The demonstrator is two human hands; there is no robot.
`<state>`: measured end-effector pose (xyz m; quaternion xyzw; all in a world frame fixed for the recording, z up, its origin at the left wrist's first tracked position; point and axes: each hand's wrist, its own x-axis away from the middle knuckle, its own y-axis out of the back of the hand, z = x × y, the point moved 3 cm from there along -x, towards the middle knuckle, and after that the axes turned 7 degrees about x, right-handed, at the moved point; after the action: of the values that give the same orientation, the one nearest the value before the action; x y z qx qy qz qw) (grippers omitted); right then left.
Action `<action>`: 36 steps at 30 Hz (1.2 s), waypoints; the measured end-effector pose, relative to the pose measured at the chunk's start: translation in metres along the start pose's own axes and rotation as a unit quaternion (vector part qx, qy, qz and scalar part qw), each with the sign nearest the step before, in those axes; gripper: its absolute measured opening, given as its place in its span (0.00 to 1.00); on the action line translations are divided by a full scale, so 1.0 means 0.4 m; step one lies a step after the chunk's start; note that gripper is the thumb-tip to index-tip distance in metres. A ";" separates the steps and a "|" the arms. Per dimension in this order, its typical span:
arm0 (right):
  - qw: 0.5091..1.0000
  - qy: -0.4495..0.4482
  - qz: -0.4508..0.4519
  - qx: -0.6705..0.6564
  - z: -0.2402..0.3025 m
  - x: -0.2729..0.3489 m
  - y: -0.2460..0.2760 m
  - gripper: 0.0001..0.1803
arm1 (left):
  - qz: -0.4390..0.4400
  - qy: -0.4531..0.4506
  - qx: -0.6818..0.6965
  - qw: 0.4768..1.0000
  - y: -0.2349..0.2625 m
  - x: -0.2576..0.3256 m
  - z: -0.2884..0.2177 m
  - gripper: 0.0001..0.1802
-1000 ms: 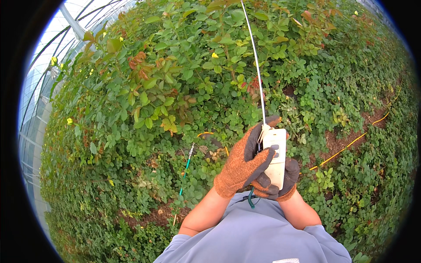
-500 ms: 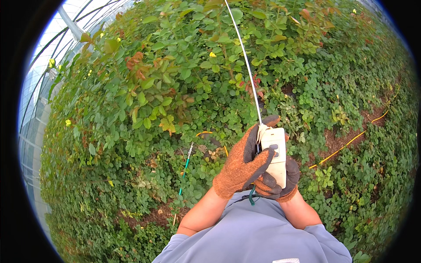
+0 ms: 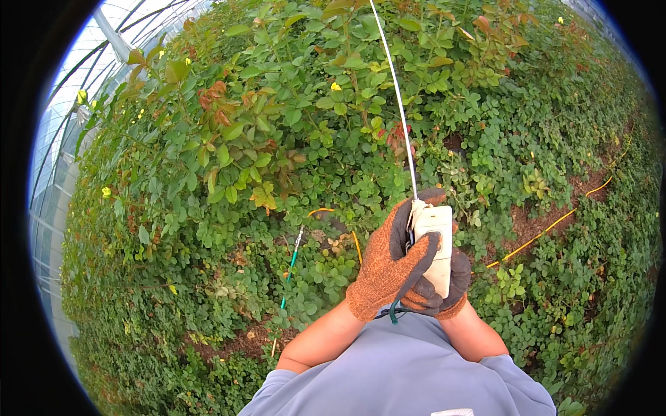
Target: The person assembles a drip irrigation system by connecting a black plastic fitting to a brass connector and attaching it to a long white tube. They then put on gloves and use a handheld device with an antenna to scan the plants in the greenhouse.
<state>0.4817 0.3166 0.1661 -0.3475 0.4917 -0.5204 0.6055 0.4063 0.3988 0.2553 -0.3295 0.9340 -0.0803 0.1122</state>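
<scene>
A cream handheld remote control point(image 3: 438, 267) with a long thin white rod point(image 3: 397, 93), like an antenna, is held in front of my body. The rod rises from its top left corner, where pale wrapping point(image 3: 417, 206) binds it. My left hand point(image 3: 388, 260), in a brown and dark grey work glove, grips the left side, its thumb lying over the grey buttons. My right hand point(image 3: 454, 288), gloved alike, wraps the lower part from below and the right; some of its fingers are hidden behind the remote. A dark green cord point(image 3: 394, 312) hangs beneath the hands.
Dense leafy bushes point(image 3: 277, 139) with a few yellow buds surround me. A yellow hose point(image 3: 534, 239) runs along bare soil at right. Left of my arms stands a green rod point(image 3: 292, 267) with a metal tip. Greenhouse framing point(image 3: 111, 35) shows at upper left.
My left thumb has slid up and right over the buttons, which showed before. The remote's white rod leans slightly further right.
</scene>
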 end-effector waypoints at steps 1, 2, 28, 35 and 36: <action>1.000 0.006 -0.016 0.014 -0.004 0.001 0.000 0.32 | -0.005 -0.004 -0.006 1.000 0.002 0.002 0.000 0.28; 0.998 0.020 -0.065 0.015 -0.006 -0.001 -0.006 0.32 | -0.007 0.004 0.019 1.000 0.003 0.006 0.006 0.28; 0.996 -0.037 0.023 -0.084 -0.018 0.015 0.020 0.32 | 0.014 0.055 0.026 0.998 0.036 -0.001 0.024 0.26; 0.986 -0.048 0.089 -0.129 -0.025 0.011 0.009 0.30 | 0.026 0.065 0.052 0.996 0.075 -0.001 0.042 0.28; 0.992 -0.036 0.059 -0.109 -0.026 0.011 0.004 0.29 | 0.025 0.052 0.044 0.997 0.072 0.003 0.036 0.28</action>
<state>0.4723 0.3136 0.1609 -0.4005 0.5430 -0.4138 0.6112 0.3921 0.4191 0.2350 -0.2963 0.9420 -0.1358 0.0802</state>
